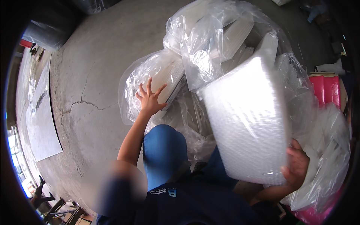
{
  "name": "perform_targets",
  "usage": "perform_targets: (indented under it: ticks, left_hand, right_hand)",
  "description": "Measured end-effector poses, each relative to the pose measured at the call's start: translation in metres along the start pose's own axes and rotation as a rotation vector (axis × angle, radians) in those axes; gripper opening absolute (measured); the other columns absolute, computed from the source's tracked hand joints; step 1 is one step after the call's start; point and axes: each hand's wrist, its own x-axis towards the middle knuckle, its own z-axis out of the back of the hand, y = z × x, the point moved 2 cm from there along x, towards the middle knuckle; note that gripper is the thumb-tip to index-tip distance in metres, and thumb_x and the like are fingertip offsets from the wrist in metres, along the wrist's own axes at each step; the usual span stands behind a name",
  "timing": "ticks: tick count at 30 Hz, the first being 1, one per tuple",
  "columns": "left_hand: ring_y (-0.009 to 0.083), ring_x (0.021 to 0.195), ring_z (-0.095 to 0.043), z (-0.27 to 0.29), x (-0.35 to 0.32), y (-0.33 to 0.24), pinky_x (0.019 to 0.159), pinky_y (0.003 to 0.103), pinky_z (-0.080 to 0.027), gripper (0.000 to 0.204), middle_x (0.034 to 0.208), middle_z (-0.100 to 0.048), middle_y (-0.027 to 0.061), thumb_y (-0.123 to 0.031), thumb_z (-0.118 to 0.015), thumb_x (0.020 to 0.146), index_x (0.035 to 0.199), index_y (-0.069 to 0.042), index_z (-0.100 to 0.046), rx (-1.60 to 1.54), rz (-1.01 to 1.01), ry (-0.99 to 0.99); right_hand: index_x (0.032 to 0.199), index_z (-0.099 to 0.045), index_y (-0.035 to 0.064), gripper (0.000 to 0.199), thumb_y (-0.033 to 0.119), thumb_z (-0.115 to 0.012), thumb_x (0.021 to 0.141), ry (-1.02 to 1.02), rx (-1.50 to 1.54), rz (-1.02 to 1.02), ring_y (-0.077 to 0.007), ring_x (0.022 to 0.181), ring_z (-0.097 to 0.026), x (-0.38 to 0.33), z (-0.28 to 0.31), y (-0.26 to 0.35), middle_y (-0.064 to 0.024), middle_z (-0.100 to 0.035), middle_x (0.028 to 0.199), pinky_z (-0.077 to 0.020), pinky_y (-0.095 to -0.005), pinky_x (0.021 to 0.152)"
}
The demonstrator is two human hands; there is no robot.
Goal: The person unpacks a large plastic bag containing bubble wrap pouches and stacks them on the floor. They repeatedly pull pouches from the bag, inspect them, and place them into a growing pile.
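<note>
My right hand (298,165) grips the near right edge of a stack of bubble wrap (247,123), its fingers wrapped round that edge. The stack is flat, roughly rectangular and slightly blurred, tilted above my lap. Fingers spread, my left hand (152,100) rests on a clear plastic bag (140,73) with whitish bubbled material inside. A large clear plastic bag (195,35) stands ahead of me, with more pale bubble wrap pieces (238,35) in it. The held stack hides part of this bag.
More clear plastic with bubble wrap (322,157) is heaped at my right. Behind it is a bright pink bundle (323,90). A flat grey sheet (43,116) lies on the cracked concrete floor (93,75) at far left. A dark, plastic-covered object (48,33) stands at upper left.
</note>
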Motion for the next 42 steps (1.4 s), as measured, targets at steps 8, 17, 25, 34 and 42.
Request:
perform_targets:
  ticks: [8,17,25,34,42]
  left_hand:
    - [0.0503,0.132,-0.004,0.003,0.002,-0.005,0.094,0.072,-0.018,0.09,0.15,-0.006,0.0057,-0.041,-0.079,0.054,0.132,-0.051,-0.035,0.009,-0.007,-0.008]
    - [0.0494,0.132,-0.002,-0.003,-0.003,0.0,0.093,0.072,-0.017,0.088,0.15,-0.005,0.0056,-0.042,-0.078,0.055,0.132,-0.05,-0.036,0.034,0.009,-0.029]
    - [0.0552,0.13,0.002,-0.007,0.002,-0.003,0.09,0.077,-0.012,0.083,0.15,-0.007,0.0103,-0.066,-0.069,0.059,0.132,-0.038,-0.041,-0.11,-0.003,-0.01]
    - [0.0566,0.129,0.015,-0.005,-0.002,-0.009,0.087,0.079,-0.007,0.12,0.15,0.005,0.0187,-0.07,-0.077,0.037,0.137,-0.019,-0.035,-0.117,0.004,0.046]
    - [0.0552,0.13,0.012,0.0,0.006,-0.024,0.088,0.079,-0.009,0.121,0.15,0.005,0.0184,-0.071,-0.077,0.037,0.136,-0.017,-0.034,-0.079,-0.033,0.025]
  right_hand:
    - [0.13,-0.043,0.013,0.055,0.001,-0.049,0.077,0.119,-0.594,-0.388,-0.046,0.109,-0.046,0.069,-0.191,-0.247,-0.0275,-0.041,0.127,-0.041,-0.0454,0.091]
    - [0.144,-0.008,0.0167,0.107,0.047,-0.073,0.064,0.407,-0.643,-0.713,-0.04,0.102,-0.057,0.103,-0.254,-0.248,-0.0278,-0.056,0.106,-0.0463,-0.045,0.085]
    - [0.139,-0.015,0.0056,0.086,0.038,-0.065,0.077,-0.423,-0.646,-0.626,-0.0422,0.084,-0.059,0.18,-0.22,-0.26,-0.027,-0.043,0.111,-0.0496,-0.0474,0.074]
    - [0.118,-0.055,0.001,0.042,0.026,-0.063,0.085,0.226,-0.271,-0.239,-0.0183,0.084,-0.064,0.221,-0.2,-0.172,-0.0142,-0.065,0.087,-0.0507,-0.028,0.071]
    - [0.104,-0.053,-0.0128,0.065,0.044,-0.069,0.076,-0.762,-0.341,-0.805,-0.0361,0.102,-0.058,0.246,-0.016,-0.285,-0.0292,-0.055,0.111,-0.0463,-0.0407,0.087]
